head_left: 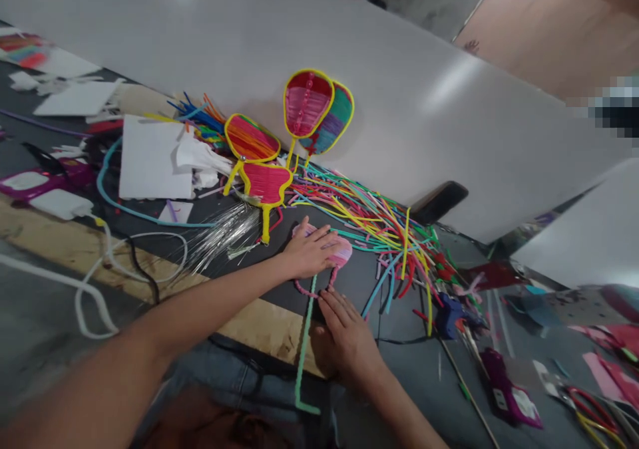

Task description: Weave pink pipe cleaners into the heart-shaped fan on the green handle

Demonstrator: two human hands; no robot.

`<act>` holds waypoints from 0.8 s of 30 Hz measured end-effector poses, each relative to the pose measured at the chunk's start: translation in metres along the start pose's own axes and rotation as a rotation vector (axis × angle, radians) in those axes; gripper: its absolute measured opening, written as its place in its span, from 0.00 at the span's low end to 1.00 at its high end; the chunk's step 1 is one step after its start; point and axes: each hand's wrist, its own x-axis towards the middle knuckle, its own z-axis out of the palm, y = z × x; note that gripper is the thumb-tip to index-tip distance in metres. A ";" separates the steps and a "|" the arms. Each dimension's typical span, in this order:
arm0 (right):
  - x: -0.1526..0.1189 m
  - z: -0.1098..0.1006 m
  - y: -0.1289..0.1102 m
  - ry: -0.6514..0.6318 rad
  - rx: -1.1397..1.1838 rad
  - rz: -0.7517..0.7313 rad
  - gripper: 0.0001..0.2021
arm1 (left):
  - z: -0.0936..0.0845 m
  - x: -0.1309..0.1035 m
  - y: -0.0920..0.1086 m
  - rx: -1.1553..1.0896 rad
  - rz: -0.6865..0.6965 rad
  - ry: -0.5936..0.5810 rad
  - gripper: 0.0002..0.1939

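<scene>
One pink piece (343, 253) is lying at ctr of frame, under L hand (312, 249).
L hand's nearer: fingers spreading flat on it, not gripping. R hand (352, 336) is resting just below, fingertips meeting the twisted pink loop (303, 292); thumb hidden, can't tell grip. Green strip (306, 332), long axis near vert., is running twd bottom ctr.

Left hand (312, 249) spread on pink shape (343, 252), right hand (344, 332) at twisted loop (333, 277), fans (309, 103) beyond
</scene>
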 end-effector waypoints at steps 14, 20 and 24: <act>0.000 -0.001 -0.003 0.026 0.089 0.060 0.24 | -0.014 -0.006 -0.008 -0.070 0.094 -0.118 0.43; 0.002 -0.005 -0.003 -0.003 0.066 0.060 0.22 | -0.010 -0.003 -0.011 -0.084 0.125 -0.115 0.42; 0.002 -0.003 -0.004 0.020 0.080 0.063 0.21 | -0.019 -0.005 -0.005 -0.087 0.169 -0.075 0.36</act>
